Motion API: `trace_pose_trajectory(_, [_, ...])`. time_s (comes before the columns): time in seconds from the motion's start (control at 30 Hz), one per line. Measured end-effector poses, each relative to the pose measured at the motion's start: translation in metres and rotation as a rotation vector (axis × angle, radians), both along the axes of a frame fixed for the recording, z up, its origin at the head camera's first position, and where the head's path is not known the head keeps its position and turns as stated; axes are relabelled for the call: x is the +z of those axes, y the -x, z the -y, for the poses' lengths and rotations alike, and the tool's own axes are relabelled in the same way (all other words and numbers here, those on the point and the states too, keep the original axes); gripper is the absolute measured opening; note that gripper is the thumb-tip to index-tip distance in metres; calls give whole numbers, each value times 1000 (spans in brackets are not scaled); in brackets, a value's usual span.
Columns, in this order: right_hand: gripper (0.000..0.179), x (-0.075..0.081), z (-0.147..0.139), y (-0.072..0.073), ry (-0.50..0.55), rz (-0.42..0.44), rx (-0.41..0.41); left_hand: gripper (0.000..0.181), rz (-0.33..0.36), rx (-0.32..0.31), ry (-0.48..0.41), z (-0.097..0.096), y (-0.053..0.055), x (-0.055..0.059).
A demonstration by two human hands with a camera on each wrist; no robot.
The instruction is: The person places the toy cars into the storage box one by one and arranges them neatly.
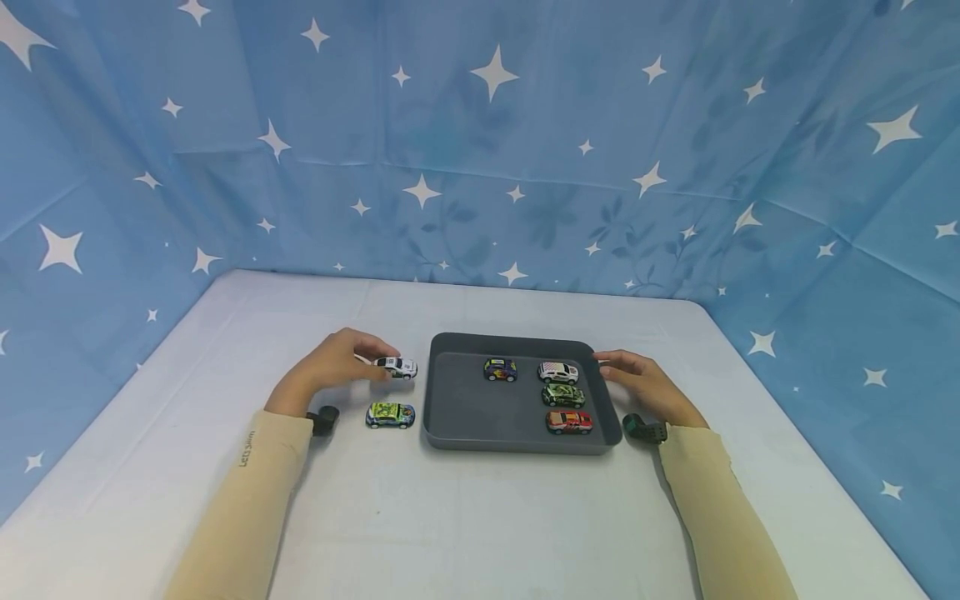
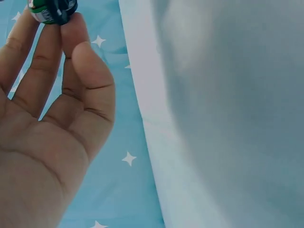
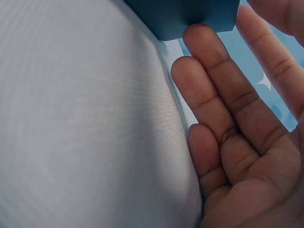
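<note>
My left hand [image 1: 337, 362] pinches a white toy car [image 1: 402, 367] at its rear end, to the left of the grey tray. At the top of the left wrist view, a dark and green end of the toy car [image 2: 52, 10] shows at the fingertips. In front of it, a yellow-green and blue toy car [image 1: 390, 414] lies on the table. My right hand [image 1: 648, 387] rests at the tray's [image 1: 480, 444] right side. Seen from the right wrist, its fingers [image 3: 209, 50] lie nearly straight, with fingertips against the tray's outer wall.
Inside the tray stand a purple toy car [image 1: 500, 369], a white one [image 1: 558, 372], a dark green one [image 1: 563, 396] and a red one [image 1: 569, 422]. A white cloth [image 1: 480, 517] covers the table. Behind hangs a blue curtain [image 1: 480, 167] with white stars.
</note>
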State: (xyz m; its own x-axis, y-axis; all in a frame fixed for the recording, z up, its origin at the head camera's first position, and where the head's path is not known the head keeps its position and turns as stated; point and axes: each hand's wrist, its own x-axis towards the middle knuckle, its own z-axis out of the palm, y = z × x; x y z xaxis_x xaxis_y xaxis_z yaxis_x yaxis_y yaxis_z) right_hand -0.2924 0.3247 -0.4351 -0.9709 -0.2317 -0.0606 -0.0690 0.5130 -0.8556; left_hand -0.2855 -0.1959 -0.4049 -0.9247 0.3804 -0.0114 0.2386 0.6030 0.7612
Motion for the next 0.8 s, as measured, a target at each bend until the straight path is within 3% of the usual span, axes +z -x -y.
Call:
trace_pose_trajectory(0.2, [55,0,-1,-1,-1,-5,-7,38,-14,7,-35,-4,-3,6])
trace_pose_trajectory(0.6, [55,1,-2,-1,9,3,-9,35,-123,-41,-66,-21,-12,25])
trace_pose_trajectory(0.8, [55,0,-1,0,24,5,-10,32,-128,-61,-69,-33,-17,30])
